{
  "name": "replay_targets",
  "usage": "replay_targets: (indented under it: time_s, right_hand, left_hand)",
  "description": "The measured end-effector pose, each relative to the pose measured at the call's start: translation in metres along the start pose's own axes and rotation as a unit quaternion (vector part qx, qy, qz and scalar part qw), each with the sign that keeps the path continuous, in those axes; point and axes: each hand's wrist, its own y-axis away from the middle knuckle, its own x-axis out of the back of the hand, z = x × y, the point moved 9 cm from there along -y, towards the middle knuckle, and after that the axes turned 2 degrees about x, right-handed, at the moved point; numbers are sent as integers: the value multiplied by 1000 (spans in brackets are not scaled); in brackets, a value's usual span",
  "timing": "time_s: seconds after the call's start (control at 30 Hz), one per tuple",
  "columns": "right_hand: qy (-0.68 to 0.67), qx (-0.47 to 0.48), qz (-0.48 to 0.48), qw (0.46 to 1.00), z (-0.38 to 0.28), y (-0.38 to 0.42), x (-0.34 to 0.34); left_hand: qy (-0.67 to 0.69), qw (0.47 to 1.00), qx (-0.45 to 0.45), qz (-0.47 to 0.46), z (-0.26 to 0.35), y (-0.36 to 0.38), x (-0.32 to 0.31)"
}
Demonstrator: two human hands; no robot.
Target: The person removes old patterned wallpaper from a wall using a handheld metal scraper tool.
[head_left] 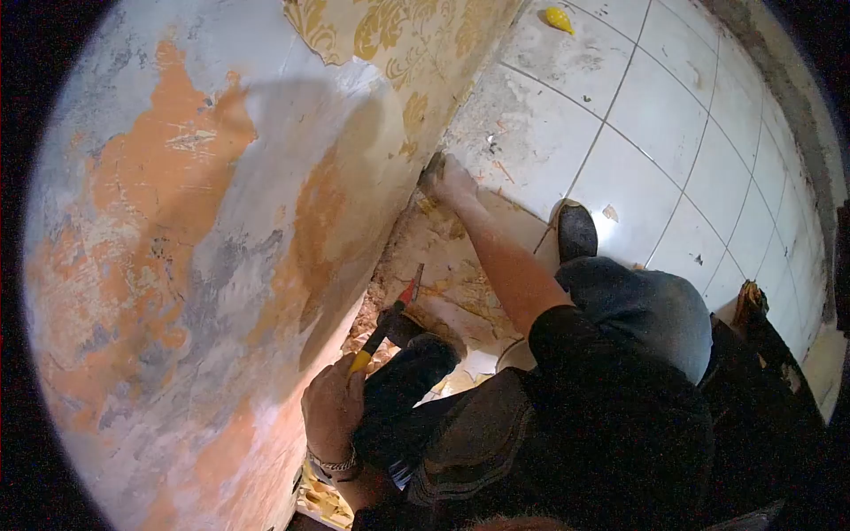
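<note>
While the wall [204, 248] is faced at close range, a scraper [390, 320] is held in the left hand [334, 409], fingers wrapped tight round the yellow grip, blade end aimed down along the wall toward its base. Red part is seen near the blade; the blade edge itself is too small to read. A bracelet is worn at that wrist.

The right hand [445, 180] is stretched out far ahead, pressed at the junction of wall and tiled floor [673, 115], right at the lower edge of the remaining patterned wallpaper [398, 35]. Fingers look curled at that edge; whether paper is pinched or only touched cannot be told.

Wall is mostly stripped: grey plaster with orange patches. Torn wallpaper scraps [443, 274] are piled on the floor along the wall base, between both hands. Scraper is likely kept low and parallel to the wall so the blade can be fed under the paper, judged from the angle.

A crouched stance is shown: a shoe [576, 232] planted on the tiles, knees bent. A small yellow object [558, 18] lies on the tiles, well apart.
</note>
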Motion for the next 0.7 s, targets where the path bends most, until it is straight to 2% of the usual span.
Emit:
replay_targets:
  time_s: [0.17, 0.3, 0.37, 0.6, 0.7]
  right_hand:
    - [140, 48, 61, 987, -13, -24, -15]
    - [141, 42, 59, 987, -11, -36, -21]
    - [169, 101, 56, 979, -14, -30, -12]
    - [186, 86, 41, 978, -16, -12, 12]
    - [138, 82, 54, 986, -16, -15, 17]
  left_hand:
    - [11, 1000, 8, 7, -7, -1, 1]
    - [9, 999, -26, 30, -14, -2, -2]
    - [16, 1000, -10, 20, -14, 0, -1]
    - [5, 1000, -19, 7, -9, 1, -2]
    - [24, 999, -29, 9, -2, 1, 1]
